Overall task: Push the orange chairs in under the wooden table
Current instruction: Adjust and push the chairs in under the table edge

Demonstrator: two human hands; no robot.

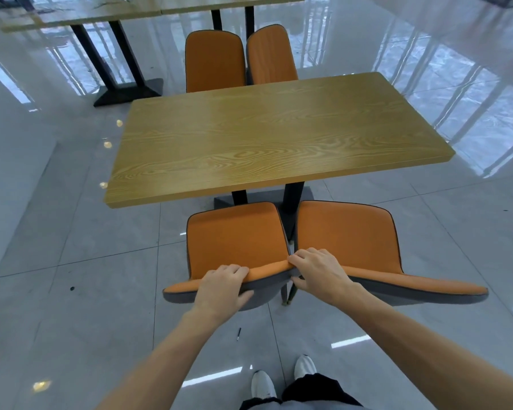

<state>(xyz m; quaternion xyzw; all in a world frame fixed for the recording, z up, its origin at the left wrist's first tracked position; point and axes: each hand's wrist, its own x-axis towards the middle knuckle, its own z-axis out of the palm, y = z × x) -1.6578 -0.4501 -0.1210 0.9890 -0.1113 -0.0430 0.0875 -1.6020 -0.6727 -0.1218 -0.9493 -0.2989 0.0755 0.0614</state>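
A wooden table point(267, 137) stands in the middle on black legs. On its near side two orange chairs with grey backs stand side by side, their seats clear of the table edge. My left hand point(224, 287) grips the top of the near left chair's point(237, 238) backrest. My right hand point(320, 273) grips the same backrest at its right corner, right where it meets the near right chair point(350, 235). Two more orange chairs point(215, 60) point(271, 56) sit at the far side, their seats hidden under the table.
Glossy grey tiles cover the floor point(71, 247). A second wooden table point(101, 10) on black legs stands at the back left. A small dark pen-like object point(239, 334) lies on the floor by my white shoes point(262, 384).
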